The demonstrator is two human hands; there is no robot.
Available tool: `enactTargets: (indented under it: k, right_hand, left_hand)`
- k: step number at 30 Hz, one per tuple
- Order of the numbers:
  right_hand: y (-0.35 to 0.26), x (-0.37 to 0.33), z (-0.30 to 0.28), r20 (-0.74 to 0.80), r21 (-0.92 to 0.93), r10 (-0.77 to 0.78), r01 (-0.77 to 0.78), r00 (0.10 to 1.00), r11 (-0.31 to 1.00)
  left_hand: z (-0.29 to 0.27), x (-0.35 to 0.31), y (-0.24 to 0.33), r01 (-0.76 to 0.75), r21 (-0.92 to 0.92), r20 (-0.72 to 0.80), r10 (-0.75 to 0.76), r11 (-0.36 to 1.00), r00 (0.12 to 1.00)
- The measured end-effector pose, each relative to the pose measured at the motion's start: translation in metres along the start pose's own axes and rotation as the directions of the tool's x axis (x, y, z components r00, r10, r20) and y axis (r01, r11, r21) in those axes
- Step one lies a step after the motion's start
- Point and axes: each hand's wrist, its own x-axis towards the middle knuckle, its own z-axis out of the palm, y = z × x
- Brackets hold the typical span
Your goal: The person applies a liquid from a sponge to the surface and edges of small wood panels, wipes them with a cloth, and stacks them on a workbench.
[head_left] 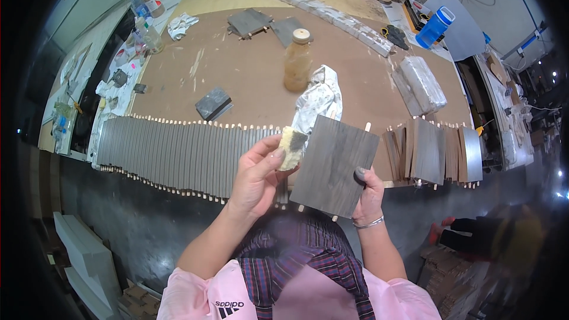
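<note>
My left hand (256,175) pinches a yellow sponge (290,149) with a dark grey stain on its face. Beside it, my right hand (370,192) grips a grey wood-grain panel (335,166) by its right edge, thumb on the face. Pale wooden dowels stick out of the panel's top and bottom edges. The sponge is close to the panel's left edge; I cannot tell whether they touch. Behind them lies a crumpled white cloth (320,98), next to a plastic bottle (297,62) of murky tan liquid.
A long row of doweled grey panels (172,154) stands along the table's (249,106) front left. More panels (430,151) stand at the right. A dark block (213,104), a wrapped bundle (421,86), a whitish bar (326,18) and a blue bottle (435,26) lie farther back.
</note>
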Motion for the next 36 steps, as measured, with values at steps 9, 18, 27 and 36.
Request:
enactTargets:
  k: [9,18,27,36]
  right_hand:
    - [0.012,0.013,0.011,0.148,0.344,0.196,-0.236,0.969,0.909]
    - [0.006,0.021,0.041,0.085,0.163,0.222,-0.233,0.971,0.959]
    - [0.001,0.021,0.037,0.146,0.301,0.181,-0.217,0.973,0.928]
    - [-0.012,0.016,0.029,0.214,0.337,0.147,-0.215,0.966,0.917]
  left_hand:
    - [0.008,-0.006,-0.008,-0.115,0.461,0.043,0.107,0.880,0.993]
    - [0.032,-0.032,-0.013,-0.811,0.585,0.790,0.235,-0.016,0.566]
    - [-0.003,-0.027,0.008,-0.714,0.683,0.729,0.206,-0.154,0.653]
    - [-0.034,-0.010,0.022,-0.688,0.685,0.728,0.185,-0.240,0.660]
